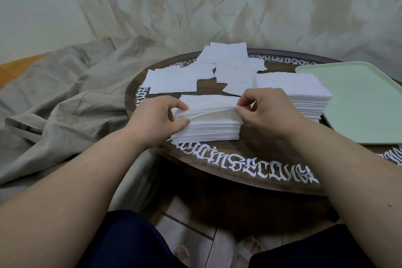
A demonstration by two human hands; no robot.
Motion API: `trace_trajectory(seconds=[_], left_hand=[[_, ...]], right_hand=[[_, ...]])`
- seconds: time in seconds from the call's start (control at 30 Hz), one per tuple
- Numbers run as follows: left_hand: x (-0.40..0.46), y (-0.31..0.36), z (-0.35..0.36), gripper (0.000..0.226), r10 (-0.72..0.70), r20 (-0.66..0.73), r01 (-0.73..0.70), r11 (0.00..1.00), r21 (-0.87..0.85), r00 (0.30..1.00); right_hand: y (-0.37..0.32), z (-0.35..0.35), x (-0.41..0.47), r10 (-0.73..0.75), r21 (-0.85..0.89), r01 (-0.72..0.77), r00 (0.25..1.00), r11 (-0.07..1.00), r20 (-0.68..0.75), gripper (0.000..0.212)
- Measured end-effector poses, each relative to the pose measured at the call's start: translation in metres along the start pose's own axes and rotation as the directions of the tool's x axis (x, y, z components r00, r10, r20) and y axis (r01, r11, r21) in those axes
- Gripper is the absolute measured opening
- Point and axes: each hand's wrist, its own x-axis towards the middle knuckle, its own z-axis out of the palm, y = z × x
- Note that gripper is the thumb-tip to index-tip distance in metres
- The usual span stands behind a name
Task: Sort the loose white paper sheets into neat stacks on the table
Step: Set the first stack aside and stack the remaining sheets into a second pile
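Nearest the camera, the person's knees in dark trousers framed a strip of tiled floor (187, 230), with both forearms reaching forward over the edge of the round desk (217, 159). Just past its lettered rim sat the near stack (208, 128), squared on its lower layers but fanned at the top. The left hand (156, 119) gripped the stack's left edge, thumb above and fingers curled in below, seemingly to steady it. The right hand (272, 113) pinched the right edge of the top few sheets between thumb and fingertips, lifting them slightly, probably to align or seat them. The hands were thus apart, one at each end of the same pile, with the paper between them.

Just behind the right hand stood a taller second stack (304, 93), already tidy, touching or nearly touching the pale green tray (359, 102) on its right; the tray likely waited for finished piles. Farther back, loose sheets (217, 69) lay scattered and overlapping across the desk's far half, still unsorted, so the job looked roughly half done. Beyond hung a mottled wall, with a grey cloth (76, 85) heaped to the left.
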Motion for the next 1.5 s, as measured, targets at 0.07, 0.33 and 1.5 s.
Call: trace_trajectory(seconds=[0.07, 0.33, 1.5], left_hand=[[0.000, 0.002, 0.001, 0.029, 0.009, 0.000, -0.009, 1.000, -0.009, 1.000], [0.005, 0.002, 0.006, 0.009, -0.017, -0.076, 0.017, 1.000, -0.004, 0.997], [-0.005, -0.004, -0.007, 0.018, -0.028, 0.068, 0.028, 1.000, 0.005, 0.997]], right_hand=[[0.000, 0.000, 0.000, -0.001, 0.015, 0.001, 1.000, 1.000, -0.002, 0.007], [0.000, 0.003, 0.001, -0.017, 0.013, 0.017, 1.000, 1.000, 0.006, 0.005], [-0.002, 0.003, 0.001, -0.021, -0.062, 0.029, 0.993, 0.998, 0.117, 0.012]])
